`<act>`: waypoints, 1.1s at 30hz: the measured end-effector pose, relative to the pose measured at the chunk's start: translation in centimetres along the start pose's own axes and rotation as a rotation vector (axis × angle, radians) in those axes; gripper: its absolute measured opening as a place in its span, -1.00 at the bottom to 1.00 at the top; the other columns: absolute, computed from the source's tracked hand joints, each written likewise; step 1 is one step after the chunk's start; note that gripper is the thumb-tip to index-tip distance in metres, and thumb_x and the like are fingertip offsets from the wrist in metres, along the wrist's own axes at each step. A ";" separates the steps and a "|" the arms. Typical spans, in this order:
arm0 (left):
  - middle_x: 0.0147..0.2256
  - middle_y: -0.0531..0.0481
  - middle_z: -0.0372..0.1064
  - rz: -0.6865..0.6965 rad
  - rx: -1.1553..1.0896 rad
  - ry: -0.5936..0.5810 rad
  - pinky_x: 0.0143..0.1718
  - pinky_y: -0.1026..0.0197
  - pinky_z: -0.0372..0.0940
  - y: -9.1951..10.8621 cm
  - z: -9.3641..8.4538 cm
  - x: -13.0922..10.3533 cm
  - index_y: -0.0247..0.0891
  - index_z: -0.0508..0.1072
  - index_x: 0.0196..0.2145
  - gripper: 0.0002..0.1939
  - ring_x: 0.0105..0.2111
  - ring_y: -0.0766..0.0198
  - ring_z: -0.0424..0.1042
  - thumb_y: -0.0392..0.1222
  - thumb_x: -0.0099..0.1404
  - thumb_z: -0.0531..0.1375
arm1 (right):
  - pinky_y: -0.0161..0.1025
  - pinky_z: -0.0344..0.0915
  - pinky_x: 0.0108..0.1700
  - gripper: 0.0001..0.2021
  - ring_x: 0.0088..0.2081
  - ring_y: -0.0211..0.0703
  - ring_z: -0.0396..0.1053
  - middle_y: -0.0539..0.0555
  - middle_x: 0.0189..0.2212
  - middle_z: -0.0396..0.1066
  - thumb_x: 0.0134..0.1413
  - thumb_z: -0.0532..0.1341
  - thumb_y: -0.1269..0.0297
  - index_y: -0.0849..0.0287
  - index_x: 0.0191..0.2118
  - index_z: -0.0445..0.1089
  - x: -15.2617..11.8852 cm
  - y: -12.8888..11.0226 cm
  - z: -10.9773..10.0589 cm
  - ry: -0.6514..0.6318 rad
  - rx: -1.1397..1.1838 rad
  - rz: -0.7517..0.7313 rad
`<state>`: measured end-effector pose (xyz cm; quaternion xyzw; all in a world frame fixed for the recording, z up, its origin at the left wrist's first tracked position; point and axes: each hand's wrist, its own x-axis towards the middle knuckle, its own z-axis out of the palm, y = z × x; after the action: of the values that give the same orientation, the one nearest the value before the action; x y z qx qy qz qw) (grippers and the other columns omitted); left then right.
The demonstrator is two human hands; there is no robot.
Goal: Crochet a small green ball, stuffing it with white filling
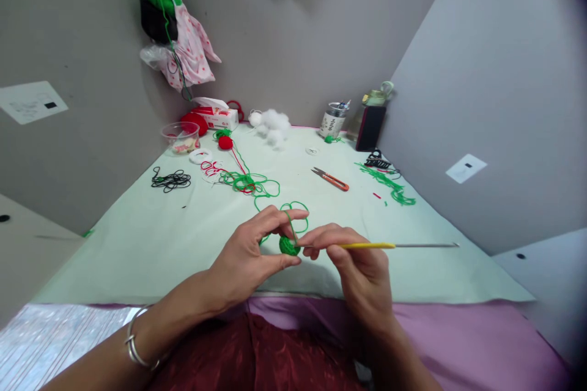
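My left hand [257, 247] pinches a small green crochet piece [288, 246] between thumb and fingers, near the table's front edge. A strand of green yarn [290, 220] passes over its raised index finger. In my right hand [358, 263] is a crochet hook [371, 245] with a yellow grip, held nearly level. Its near tip meets the right side of the green piece; whether it sits inside a stitch cannot be made out. The other metal end points right. Loose green yarn [250, 182] lies in loops beyond my left hand.
Orange thread snips [331, 179] lie mid-table. Black cord [170, 179], a clear plastic bowl [181, 137] and a tissue box [215, 117] stand left. White stuffing [274, 125] is at the back. A pen can [333, 120], phone [370, 128] and green yarn pieces [389, 184] are right.
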<state>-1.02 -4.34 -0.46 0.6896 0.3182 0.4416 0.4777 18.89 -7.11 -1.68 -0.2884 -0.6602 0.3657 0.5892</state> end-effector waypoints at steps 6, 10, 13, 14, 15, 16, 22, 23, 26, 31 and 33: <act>-0.25 0.04 0.42 -0.003 0.006 0.019 0.18 0.02 0.27 0.2 0.2 0.0 -0.07 0.57 0.14 -0.43 -0.12 0.18 0.42 -0.29 0.18 0.47 | -0.18 0.44 -0.21 -0.79 -0.31 -0.18 0.49 0.05 -0.24 0.62 0.44 0.18 0.22 0.04 -0.17 0.57 0.0 0.7 0.0 0.043 0.127 0.062; -0.23 0.04 0.43 0.008 0.004 0.000 0.17 0.04 0.28 0.1 0.1 -0.1 -0.05 0.57 0.13 -0.45 -0.08 0.17 0.44 -0.29 0.19 0.46 | -0.20 0.44 -0.22 -0.80 -0.32 -0.20 0.49 0.04 -0.23 0.62 0.43 0.19 0.20 0.04 -0.17 0.57 0.0 1.2 0.0 0.039 0.211 0.100; -0.24 0.04 0.42 0.017 0.009 0.002 0.16 0.04 0.29 0.0 0.1 -0.1 -0.05 0.59 0.12 -0.47 -0.09 0.18 0.45 -0.29 0.19 0.46 | -0.20 0.44 -0.21 -0.80 -0.30 -0.20 0.50 0.04 -0.23 0.62 0.44 0.18 0.23 0.05 -0.16 0.57 0.0 0.9 0.0 0.024 0.153 0.072; -0.25 0.04 0.42 0.020 0.010 0.006 0.15 0.04 0.30 0.0 0.1 -0.1 -0.05 0.59 0.12 -0.47 -0.10 0.18 0.45 -0.29 0.19 0.46 | -0.20 0.44 -0.21 -0.80 -0.30 -0.20 0.50 0.04 -0.24 0.62 0.44 0.18 0.24 0.05 -0.16 0.57 0.0 0.7 -0.1 0.019 0.121 0.061; -0.25 0.04 0.42 0.023 0.012 0.010 0.14 0.04 0.30 -0.1 0.1 -0.1 -0.05 0.58 0.12 -0.46 -0.11 0.18 0.45 -0.30 0.19 0.46 | -0.21 0.45 -0.21 -0.79 -0.30 -0.20 0.51 0.04 -0.24 0.61 0.45 0.17 0.26 0.05 -0.17 0.57 0.0 0.6 -0.1 0.017 0.087 0.048; -0.26 0.04 0.42 0.028 0.019 0.010 0.13 0.04 0.31 -0.1 0.1 -0.1 -0.06 0.58 0.12 -0.46 -0.12 0.18 0.45 -0.30 0.19 0.46 | -0.20 0.46 -0.21 -0.79 -0.29 -0.20 0.51 0.04 -0.25 0.61 0.45 0.16 0.27 0.06 -0.17 0.57 0.1 0.4 -0.1 0.014 0.050 0.037; -0.25 0.01 0.42 0.037 0.099 0.035 0.06 0.04 0.34 -0.3 0.1 0.0 -0.11 0.61 0.06 -0.57 -0.15 0.17 0.45 -0.30 0.23 0.41 | -0.14 0.54 -0.14 -0.79 -0.15 -0.10 0.58 0.12 -0.19 0.62 0.40 0.16 0.45 0.07 -0.05 0.53 -0.1 0.0 0.2 -0.072 -0.354 -0.228; -0.26 0.01 0.42 0.025 0.093 0.058 0.05 0.05 0.34 -0.3 0.2 0.0 -0.11 0.61 0.07 -0.56 -0.17 0.18 0.44 -0.29 0.22 0.42 | -0.15 0.54 -0.16 -0.76 -0.15 -0.10 0.58 0.14 -0.17 0.62 0.38 0.17 0.48 0.07 -0.01 0.52 -0.3 0.2 0.4 -0.077 -0.458 -0.301; -0.16 -0.05 0.45 -0.024 0.000 0.110 0.03 0.09 0.35 -0.2 0.7 -0.2 -0.13 0.61 0.07 -0.58 -0.14 0.17 0.43 -0.20 0.24 0.43 | -0.16 0.57 -0.18 -0.65 -0.11 -0.07 0.58 0.20 -0.08 0.62 0.30 0.23 0.54 0.06 0.11 0.49 -0.9 1.0 0.8 -0.031 -0.746 -0.504; -0.06 -0.08 0.46 -0.133 -0.190 0.190 0.05 0.10 0.34 0.3 1.7 -0.9 -0.11 0.57 0.14 -0.61 -0.07 0.14 0.43 -0.06 0.39 0.31 | -0.08 0.60 -0.12 -0.53 -0.07 0.01 0.56 0.21 -0.11 0.60 0.27 0.23 0.57 0.09 0.23 0.46 -2.3 2.0 0.7 0.103 -0.909 -0.643; -0.10 -0.03 0.47 -0.219 -0.356 0.197 0.00 0.15 0.33 0.4 1.9 -0.9 -0.08 0.55 0.16 -0.57 -0.10 0.18 0.42 -0.05 0.36 0.34 | -0.09 0.60 -0.15 -0.50 -0.10 0.00 0.57 0.17 -0.12 0.60 0.27 0.22 0.57 0.03 0.26 0.44 -2.7 2.0 0.5 0.095 -0.921 -0.648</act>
<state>0.38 -6.00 -0.72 0.5093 0.3532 0.5015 0.6036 18.65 -8.24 -4.83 -0.3145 -0.7791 -0.1734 0.5139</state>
